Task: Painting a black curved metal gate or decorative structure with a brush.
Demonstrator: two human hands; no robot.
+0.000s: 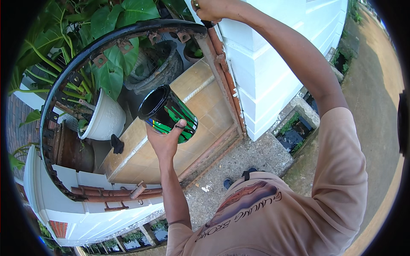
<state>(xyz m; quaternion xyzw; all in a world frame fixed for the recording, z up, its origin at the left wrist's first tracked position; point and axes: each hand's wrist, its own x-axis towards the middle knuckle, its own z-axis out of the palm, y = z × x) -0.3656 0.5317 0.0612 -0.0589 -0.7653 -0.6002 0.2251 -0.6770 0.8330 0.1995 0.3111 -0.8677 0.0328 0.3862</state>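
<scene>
My left hand (164, 138) is wrapped round a green and black paint can (184, 118), its dark open mouth tilted up and black smears down its side. At the top, my raised right hand (215, 9) is closed on a paintbrush, of which mainly the dark bristle tip (208, 24) shows; the rest is mostly hidden. The tip is at the right end of a curved metal gate bar (106, 39), which is glossy black with rusty tabs along its inner side. There the bar meets a rusty brown upright (221, 70) against the white wall.
A tiled ledge (205, 100) lies behind the gate, with a white plant pot (106, 117), a grey pot (160, 70) and large leaves beyond. White wall (273, 64) stands close on the right. Below are a concrete slab (260, 153) and an open drain (294, 130).
</scene>
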